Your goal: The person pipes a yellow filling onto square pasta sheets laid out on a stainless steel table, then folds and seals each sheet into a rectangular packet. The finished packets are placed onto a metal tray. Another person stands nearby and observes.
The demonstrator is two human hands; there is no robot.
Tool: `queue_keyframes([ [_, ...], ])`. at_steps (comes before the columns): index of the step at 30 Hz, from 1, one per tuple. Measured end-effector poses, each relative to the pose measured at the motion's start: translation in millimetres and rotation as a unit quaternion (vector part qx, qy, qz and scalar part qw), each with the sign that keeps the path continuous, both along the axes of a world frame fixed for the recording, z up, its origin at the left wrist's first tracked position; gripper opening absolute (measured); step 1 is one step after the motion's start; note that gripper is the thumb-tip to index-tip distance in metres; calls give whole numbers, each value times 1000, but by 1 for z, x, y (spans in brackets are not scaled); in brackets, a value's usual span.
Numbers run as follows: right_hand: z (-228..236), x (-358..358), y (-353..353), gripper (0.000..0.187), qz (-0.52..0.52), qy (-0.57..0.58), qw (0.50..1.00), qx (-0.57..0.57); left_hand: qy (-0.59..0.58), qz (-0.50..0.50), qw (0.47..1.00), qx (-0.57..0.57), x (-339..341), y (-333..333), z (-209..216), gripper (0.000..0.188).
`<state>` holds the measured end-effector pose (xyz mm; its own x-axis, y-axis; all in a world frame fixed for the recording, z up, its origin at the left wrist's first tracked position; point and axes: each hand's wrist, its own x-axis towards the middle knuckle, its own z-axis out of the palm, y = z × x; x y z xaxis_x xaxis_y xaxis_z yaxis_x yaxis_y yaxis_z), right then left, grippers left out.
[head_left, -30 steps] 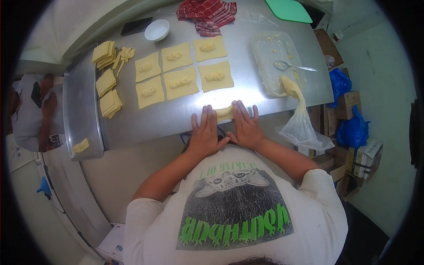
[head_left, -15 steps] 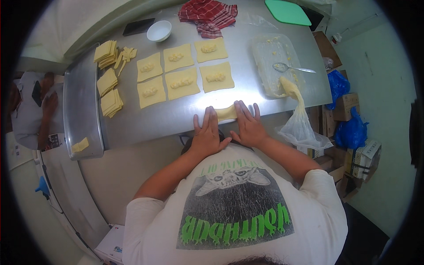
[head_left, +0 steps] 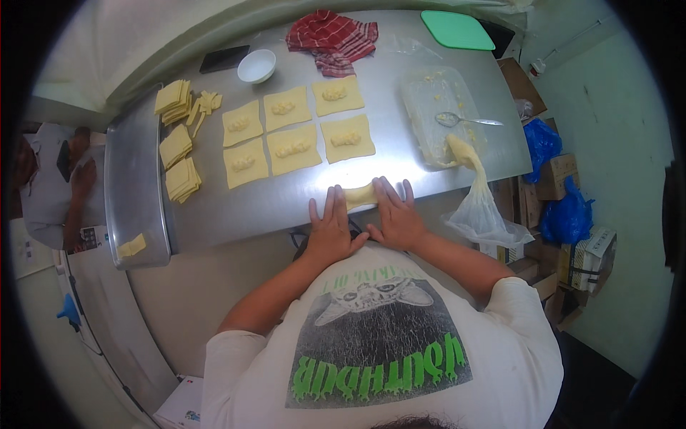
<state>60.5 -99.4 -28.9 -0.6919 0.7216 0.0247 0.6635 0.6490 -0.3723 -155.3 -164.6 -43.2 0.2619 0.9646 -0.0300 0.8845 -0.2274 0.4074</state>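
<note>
At the near edge of the metal table lies a folded piece of pale yellow dough (head_left: 361,196). My left hand (head_left: 331,227) presses its left end with outstretched fingers, the thumb apart. On the dough's right end my right hand (head_left: 397,220) does the same, fingers straight and slightly spread. Just beyond them, several flat dough squares (head_left: 347,151) lie in two rows, each with a lumpy pale filling (head_left: 292,148) in its middle. Any filling inside the folded piece is hidden.
Stacked dough squares (head_left: 184,179) and cut strips (head_left: 206,107) lie left, beside a metal tray (head_left: 121,179). To the right are a smeared plastic container (head_left: 421,136), a spoon (head_left: 468,120) and a piping bag (head_left: 480,200). A bowl (head_left: 256,67) and red cloth (head_left: 332,39) sit farther back.
My view has shifted slightly, so the table appears lower. Both hands stay on the ends of the folded dough, with hardly any change in their pose.
</note>
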Motion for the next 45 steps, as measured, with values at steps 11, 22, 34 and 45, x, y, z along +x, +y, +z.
queue_keyframes([
  [11, 20, 8, 29, 28, -273, 329, 893, -140, -228, 205, 934, 185, -40, 19, 34, 28],
  [22, 56, -83, 126, 8, 40, 12, 993, 109, -350, 319, 880, 47, -37, 65, 23, 23],
  [34, 44, -65, 152, 11, 67, 21, 990, 126, -340, 306, 886, 82, -37, 93, 38, 24],
  [45, 81, -36, 137, 10, -68, 92, 988, 103, -372, 275, 882, 82, -28, 106, 34, 19],
])
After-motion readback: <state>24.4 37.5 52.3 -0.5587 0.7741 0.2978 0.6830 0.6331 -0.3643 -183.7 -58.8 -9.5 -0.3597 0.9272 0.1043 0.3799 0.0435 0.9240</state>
